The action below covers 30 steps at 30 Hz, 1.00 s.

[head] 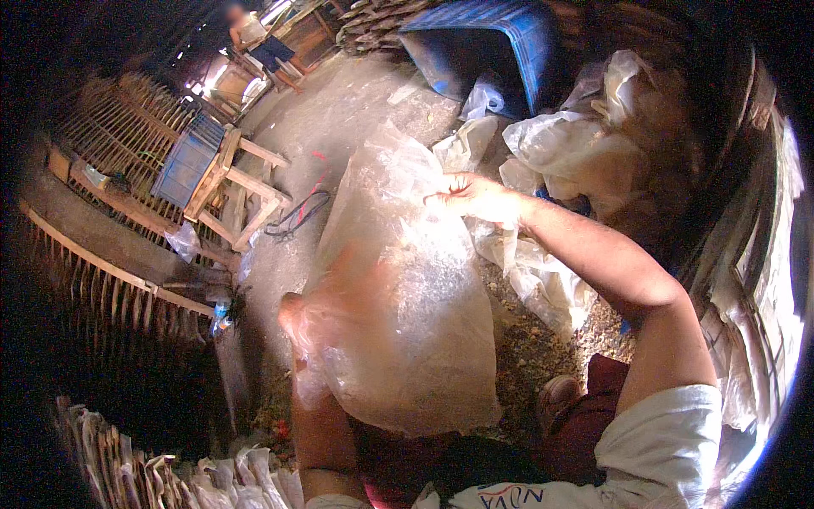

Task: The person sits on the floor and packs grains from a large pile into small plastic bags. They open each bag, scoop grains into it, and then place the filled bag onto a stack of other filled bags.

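A large translucent plastic bag (439, 318) is spread between my two hands, catching bright light near its middle. My right hand (467, 197) pinches the bag's upper right edge between thumb and fingers. At the bag's left side, my left hand (302, 324) is closed on the gathered film, with plastic partly covering the fingers. Seen through the film, the ground and my lap look hazy. Crumpled plastic bags (540, 280) lie on the gravelly ground just beyond my right forearm.
More plastic bags (572, 146) are heaped at upper right beside a tipped blue plastic crate (534, 51). A wooden stand (254, 191), a blue basket (189, 159) and slatted racks are at left. A black cord (299, 219) lies on the floor. A person (261, 41) is farther back.
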Available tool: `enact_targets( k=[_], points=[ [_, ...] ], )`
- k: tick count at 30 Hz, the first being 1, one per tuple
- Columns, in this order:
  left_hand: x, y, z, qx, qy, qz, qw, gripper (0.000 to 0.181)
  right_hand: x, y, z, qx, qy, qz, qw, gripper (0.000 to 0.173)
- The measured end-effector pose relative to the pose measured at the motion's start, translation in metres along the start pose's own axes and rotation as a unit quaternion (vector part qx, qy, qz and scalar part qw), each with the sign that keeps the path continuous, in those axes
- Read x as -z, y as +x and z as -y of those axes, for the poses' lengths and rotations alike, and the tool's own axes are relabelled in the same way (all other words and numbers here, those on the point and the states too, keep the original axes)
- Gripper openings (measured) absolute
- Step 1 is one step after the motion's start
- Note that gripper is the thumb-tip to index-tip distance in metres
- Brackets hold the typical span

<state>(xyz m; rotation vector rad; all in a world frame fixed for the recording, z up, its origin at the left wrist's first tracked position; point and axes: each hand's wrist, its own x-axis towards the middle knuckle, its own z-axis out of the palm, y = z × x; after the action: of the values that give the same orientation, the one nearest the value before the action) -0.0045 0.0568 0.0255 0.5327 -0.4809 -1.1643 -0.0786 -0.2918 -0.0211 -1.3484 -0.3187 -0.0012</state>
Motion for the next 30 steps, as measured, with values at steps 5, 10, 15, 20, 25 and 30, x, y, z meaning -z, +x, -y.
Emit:
enact_targets(
  k=[5,10,15,20,25,30],
  points=[
    [-0.005,0.007,-0.031,-0.025,0.226,-0.080,0.971,0.109,-0.005,0.007,0.036,0.042,-0.132,0.019,0.990,0.022],
    [0.001,0.041,-0.017,0.060,0.639,-0.082,0.762,0.088,-0.017,0.012,0.061,-0.002,-0.326,0.020,0.945,0.028],
    [-0.034,0.067,0.051,0.031,0.392,-0.220,0.893,0.050,-0.047,0.020,0.068,0.038,-0.423,0.036,0.904,0.029],
    [-0.027,0.058,0.050,0.041,0.286,-0.200,0.936,0.047,-0.012,0.025,0.045,0.010,-0.347,0.014,0.938,0.025],
    [-0.028,0.058,0.048,0.072,0.133,-0.091,0.984,0.055,0.005,0.024,0.021,0.093,-0.508,-0.251,0.819,0.020],
    [0.004,0.045,0.045,0.012,0.042,-0.139,0.989,0.056,-0.111,0.005,0.034,0.257,-0.645,-0.133,0.707,0.051]
  ],
)
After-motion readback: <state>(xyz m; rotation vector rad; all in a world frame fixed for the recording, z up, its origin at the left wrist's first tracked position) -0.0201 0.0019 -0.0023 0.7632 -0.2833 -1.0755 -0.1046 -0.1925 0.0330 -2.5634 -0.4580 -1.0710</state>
